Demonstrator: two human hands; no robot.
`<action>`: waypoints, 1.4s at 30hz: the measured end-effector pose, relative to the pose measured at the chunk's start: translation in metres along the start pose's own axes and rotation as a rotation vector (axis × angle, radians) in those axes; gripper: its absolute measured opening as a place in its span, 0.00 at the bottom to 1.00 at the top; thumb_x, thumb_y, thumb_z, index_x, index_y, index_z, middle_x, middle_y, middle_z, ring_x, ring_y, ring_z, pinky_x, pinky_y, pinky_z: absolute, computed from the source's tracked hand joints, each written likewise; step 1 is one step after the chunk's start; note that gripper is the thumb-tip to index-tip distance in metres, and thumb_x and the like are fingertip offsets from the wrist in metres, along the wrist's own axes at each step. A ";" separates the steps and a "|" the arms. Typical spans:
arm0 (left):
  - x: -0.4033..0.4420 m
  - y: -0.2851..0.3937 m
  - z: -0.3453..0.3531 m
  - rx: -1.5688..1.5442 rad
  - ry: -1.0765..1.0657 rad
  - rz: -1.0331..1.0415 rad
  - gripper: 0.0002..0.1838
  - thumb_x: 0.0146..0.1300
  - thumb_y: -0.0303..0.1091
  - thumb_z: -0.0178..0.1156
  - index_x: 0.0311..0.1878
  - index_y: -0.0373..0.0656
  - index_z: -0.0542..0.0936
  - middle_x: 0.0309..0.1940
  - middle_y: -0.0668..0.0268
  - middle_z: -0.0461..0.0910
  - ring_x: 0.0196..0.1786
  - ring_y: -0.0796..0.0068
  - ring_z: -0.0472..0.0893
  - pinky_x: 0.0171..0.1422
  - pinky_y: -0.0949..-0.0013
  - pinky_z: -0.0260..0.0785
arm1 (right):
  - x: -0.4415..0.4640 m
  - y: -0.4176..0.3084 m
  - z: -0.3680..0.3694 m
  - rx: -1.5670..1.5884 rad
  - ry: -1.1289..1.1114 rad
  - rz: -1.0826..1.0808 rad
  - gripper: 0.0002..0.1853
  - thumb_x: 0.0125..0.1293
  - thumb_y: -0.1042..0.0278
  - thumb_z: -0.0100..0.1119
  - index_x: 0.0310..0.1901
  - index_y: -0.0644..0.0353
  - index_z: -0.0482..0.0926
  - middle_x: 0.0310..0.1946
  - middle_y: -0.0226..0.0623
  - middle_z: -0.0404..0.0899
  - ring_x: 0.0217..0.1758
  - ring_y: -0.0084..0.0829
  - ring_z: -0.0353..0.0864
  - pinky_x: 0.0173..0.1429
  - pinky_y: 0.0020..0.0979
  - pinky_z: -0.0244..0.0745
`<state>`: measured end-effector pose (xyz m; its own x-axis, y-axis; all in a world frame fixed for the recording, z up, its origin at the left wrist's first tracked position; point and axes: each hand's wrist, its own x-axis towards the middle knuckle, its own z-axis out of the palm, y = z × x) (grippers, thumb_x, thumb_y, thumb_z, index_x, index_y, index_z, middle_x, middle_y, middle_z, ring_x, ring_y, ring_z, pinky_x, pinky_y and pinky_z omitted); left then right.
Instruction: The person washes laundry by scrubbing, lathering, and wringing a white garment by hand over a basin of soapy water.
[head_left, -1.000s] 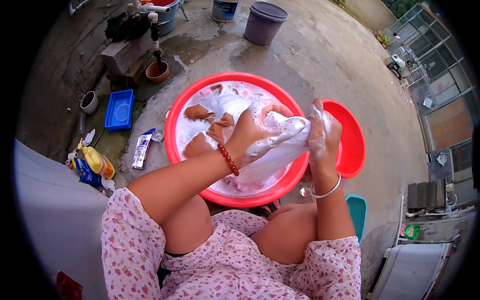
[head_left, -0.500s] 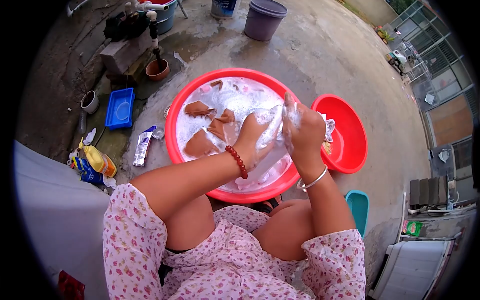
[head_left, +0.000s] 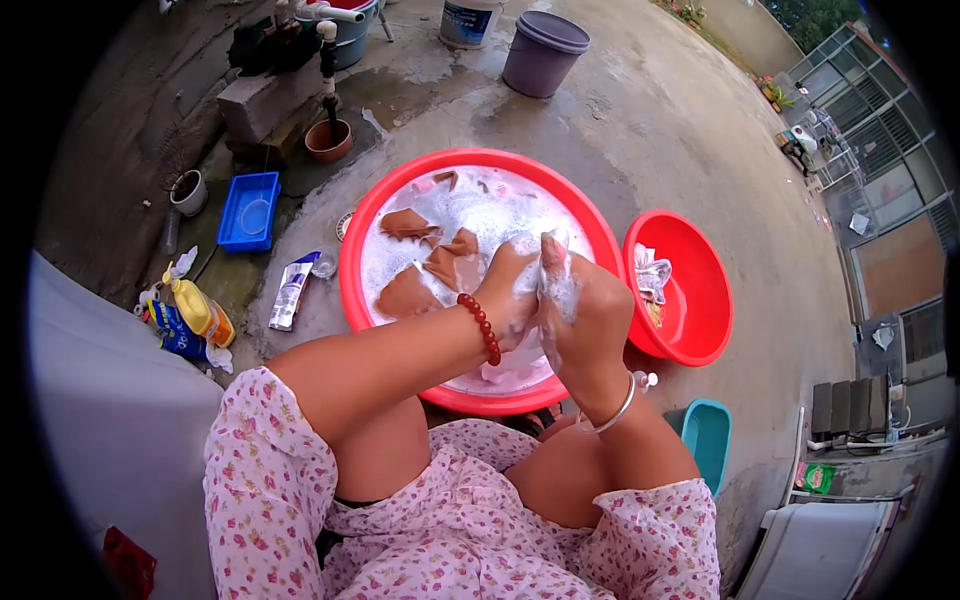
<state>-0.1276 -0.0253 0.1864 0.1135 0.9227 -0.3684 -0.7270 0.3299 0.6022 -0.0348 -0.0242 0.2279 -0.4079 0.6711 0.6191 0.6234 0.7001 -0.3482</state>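
Note:
A large red basin of foamy water stands in front of me, with brown cloth poking up through the suds. Over its near right part, both fists are pressed together. My left hand, below a red bead bracelet, is closed on a soapy white cloth, which is mostly hidden by fingers and foam. Beside it my right hand, with a silver bangle on the wrist, grips the same cloth, thumb up and lather over the knuckles.
A smaller red basin on the right holds a whitish cloth. Near my right knee is a teal tub. To the left are a blue tray, a silver packet and a yellow bottle. A purple bucket stands behind.
My right hand has moved left and slightly down against my left hand. Less of the white cloth shows between them. The view has shifted slightly.

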 end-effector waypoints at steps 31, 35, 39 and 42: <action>-0.017 -0.004 0.014 -0.060 -0.172 -0.007 0.07 0.66 0.32 0.51 0.41 0.40 0.75 0.34 0.69 0.75 0.35 0.79 0.75 0.36 0.72 0.69 | 0.009 0.019 -0.005 -0.087 -0.001 0.011 0.17 0.61 0.63 0.57 0.17 0.62 0.70 0.13 0.47 0.68 0.17 0.48 0.70 0.21 0.41 0.62; -0.010 -0.016 0.011 0.051 -0.121 0.165 0.07 0.66 0.32 0.51 0.41 0.40 0.75 0.32 0.69 0.75 0.35 0.79 0.76 0.37 0.73 0.69 | 0.014 0.030 -0.010 -0.173 -0.041 0.120 0.17 0.60 0.62 0.58 0.18 0.61 0.71 0.13 0.47 0.69 0.17 0.48 0.70 0.22 0.41 0.63; -0.011 -0.004 0.003 -0.054 -0.141 0.036 0.08 0.66 0.33 0.50 0.38 0.41 0.76 0.32 0.72 0.74 0.32 0.83 0.73 0.35 0.75 0.67 | -0.003 0.001 -0.011 -0.075 -0.053 -0.087 0.16 0.59 0.64 0.59 0.17 0.61 0.70 0.13 0.45 0.69 0.17 0.45 0.71 0.22 0.39 0.63; -0.016 -0.009 0.013 -0.001 -0.099 0.086 0.07 0.65 0.35 0.52 0.36 0.42 0.75 0.30 0.72 0.74 0.32 0.83 0.73 0.35 0.75 0.66 | 0.012 0.028 -0.010 -0.156 -0.022 0.015 0.15 0.59 0.66 0.58 0.18 0.61 0.69 0.13 0.45 0.69 0.17 0.45 0.71 0.22 0.39 0.62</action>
<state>-0.1141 -0.0401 0.1958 0.1169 0.9628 -0.2437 -0.7376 0.2484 0.6279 -0.0155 0.0013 0.2328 -0.4111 0.6879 0.5981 0.7248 0.6446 -0.2432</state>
